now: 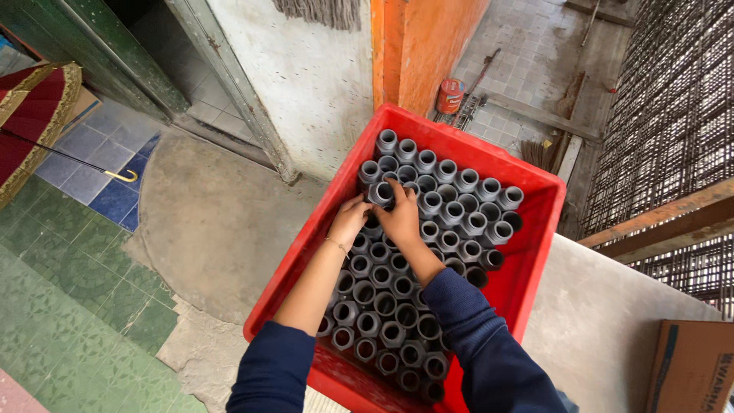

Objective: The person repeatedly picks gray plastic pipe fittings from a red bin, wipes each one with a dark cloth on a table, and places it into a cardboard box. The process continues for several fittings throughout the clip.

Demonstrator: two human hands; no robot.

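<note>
Red plastic crate (527, 260), landmark, resting on a grey concrete ledge (604, 321). Inside it, rows of grey pipe fittings (451, 222), standing upright, open ends up, packed touching one another.

Left hand (348, 220) and right hand (401, 218) both over the crate's far-left part, side by side, nearly touching. Between them one grey fitting (381, 193), at the level of its neighbours; right fingers curled around its near side, left fingertips bent against its left side. Whether lifted clear or seated in the row: cannot tell.

Thin bracelet (335, 244) on left wrist; dark blue sleeves (489, 352) on both arms.

Beyond the crate's far rim: orange pillar (420, 46), red can (449, 96) on tiles. Left of the crate, well apart: red-and-gold folded umbrella (34, 115). Right of the crate, near corner: cardboard box (692, 367).
</note>
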